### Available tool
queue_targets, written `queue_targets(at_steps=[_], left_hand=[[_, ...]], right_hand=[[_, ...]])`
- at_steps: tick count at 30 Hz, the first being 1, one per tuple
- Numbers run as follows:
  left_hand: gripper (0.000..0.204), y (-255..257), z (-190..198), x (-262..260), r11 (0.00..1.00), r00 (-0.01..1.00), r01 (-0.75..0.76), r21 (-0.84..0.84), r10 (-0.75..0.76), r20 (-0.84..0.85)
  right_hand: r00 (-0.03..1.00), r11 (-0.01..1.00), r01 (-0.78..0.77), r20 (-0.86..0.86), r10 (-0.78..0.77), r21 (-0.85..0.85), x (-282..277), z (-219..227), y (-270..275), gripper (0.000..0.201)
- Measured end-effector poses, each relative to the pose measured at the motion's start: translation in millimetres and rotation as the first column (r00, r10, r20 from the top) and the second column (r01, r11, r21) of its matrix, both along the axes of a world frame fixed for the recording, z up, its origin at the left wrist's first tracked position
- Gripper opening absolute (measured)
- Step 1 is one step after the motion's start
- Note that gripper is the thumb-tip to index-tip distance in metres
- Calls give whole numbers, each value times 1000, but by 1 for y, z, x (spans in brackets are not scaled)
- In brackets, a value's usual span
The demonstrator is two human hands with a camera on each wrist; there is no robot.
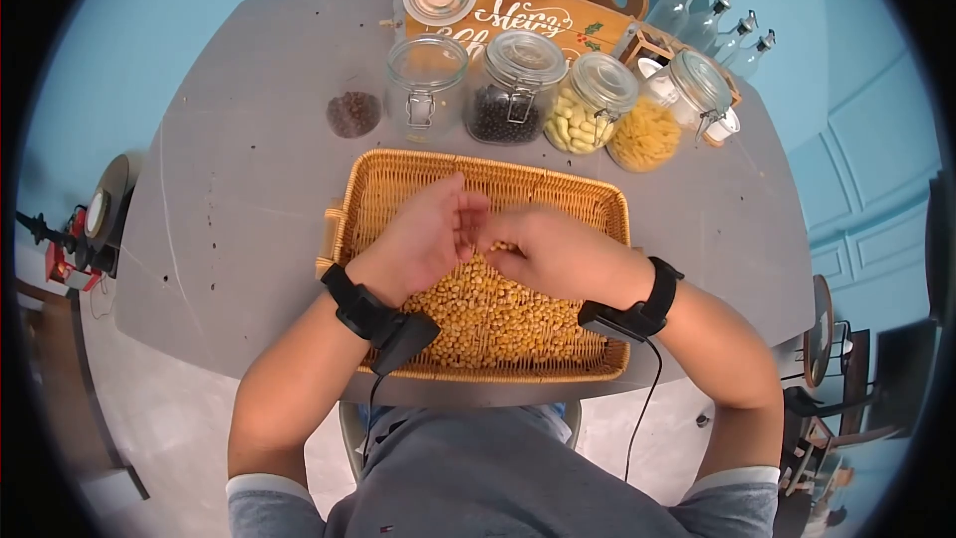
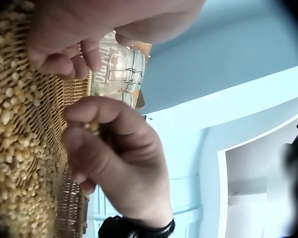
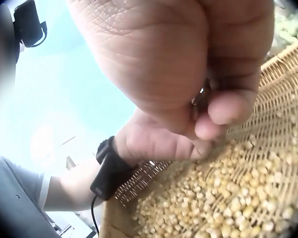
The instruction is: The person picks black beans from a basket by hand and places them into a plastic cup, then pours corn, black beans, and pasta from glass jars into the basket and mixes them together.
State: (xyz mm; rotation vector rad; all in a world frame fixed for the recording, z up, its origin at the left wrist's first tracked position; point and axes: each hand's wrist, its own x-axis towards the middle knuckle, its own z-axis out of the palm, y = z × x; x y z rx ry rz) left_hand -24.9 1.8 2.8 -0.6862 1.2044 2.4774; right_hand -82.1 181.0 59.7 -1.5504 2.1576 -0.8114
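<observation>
Yellow corn kernels [image 1: 488, 324] [image 2: 20, 168] [image 3: 228, 198] lie spread in a rectangular wicker basket [image 1: 588, 189]. Above them, the right hand [image 1: 568, 251] [image 2: 121, 158] curls its fingers and thumb round a few kernels, seen between the fingertips in the left wrist view. Beside it the left hand [image 1: 423, 234] [image 3: 156, 141] is held over the basket, palm turned inward, its fingers loosely bent; no kernels show in it. The two hands are close together, and whether they touch cannot be told. In the right wrist view the right palm hides its own grip.
Behind the basket stand an open glass jar [image 1: 426, 90], a jar of black beans [image 1: 508, 105], a jar of pale pieces [image 1: 583, 120] and a pasta jar [image 1: 647, 134]. A small dark pile [image 1: 354, 114] lies left of them. Glass bottles [image 1: 712, 25] stand at the back right.
</observation>
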Motion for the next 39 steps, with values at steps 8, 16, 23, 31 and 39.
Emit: queue_targets(at_steps=[8,16,23,31,39], left_hand=[[35,0,7,6,950,983,180,253,-180,-24],[22,-4,7,7,972,997,57,227,-69,46],[24,0,13,5,979,999,-3,205,-4,33],[23,-21,50,15,995,1000,14,95,-16,16],[25,-36,44,21,995,996,-78,67,75,40]], right_hand=[[998,999,-6,55,4,33,1,28,-21,16],[918,927,296,-338,-208,232,-1,36,93,38],[750,738,628,61,-659,245,29,-15,133,83],[512,637,697,394,-763,329,36,57,124,74],[512,611,720,343,-787,329,39,94,111,69]])
